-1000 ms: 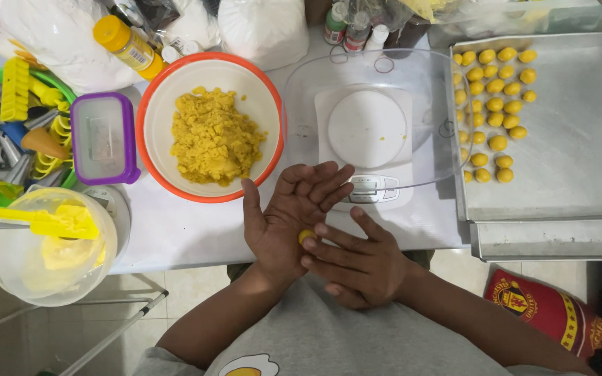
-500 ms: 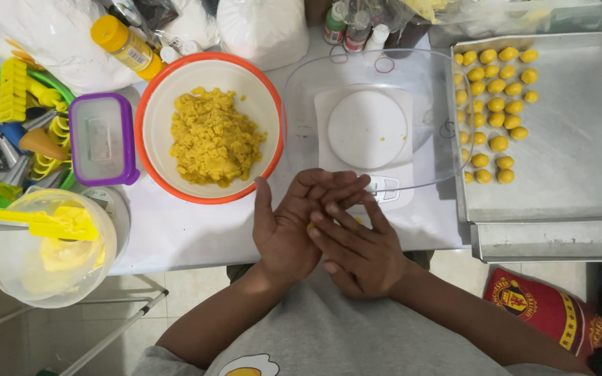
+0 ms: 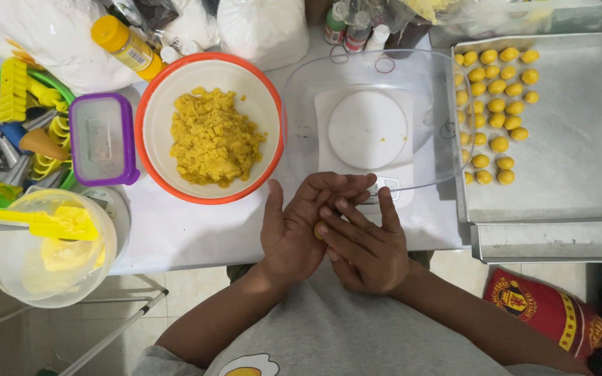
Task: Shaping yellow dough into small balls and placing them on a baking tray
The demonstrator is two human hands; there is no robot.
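My left hand (image 3: 294, 230) lies palm up at the table's front edge, and my right hand (image 3: 365, 244) presses flat across it. Between the palms a small piece of yellow dough (image 3: 319, 230) just shows. An orange-rimmed bowl (image 3: 153, 132) of crumbly yellow dough (image 3: 212, 138) stands beyond my left hand. A white kitchen scale (image 3: 366, 132) under a clear plastic dish (image 3: 432, 76) sits beyond my fingertips. At the right, a metal tray (image 3: 573, 153) carries several small yellow dough balls (image 3: 499, 104) in rows.
A purple-lidded box (image 3: 103, 139) stands left of the bowl. A green basket of cutters (image 3: 8, 125), a clear tub with a yellow spatula (image 3: 36, 237), a yellow-capped bottle (image 3: 125, 46) and white bags (image 3: 259, 28) crowd the left and back. A red cloth (image 3: 552, 313) lies lower right.
My right hand has slid forward and to the right over the left palm, rolling the dough piece between them. Nothing else has moved.
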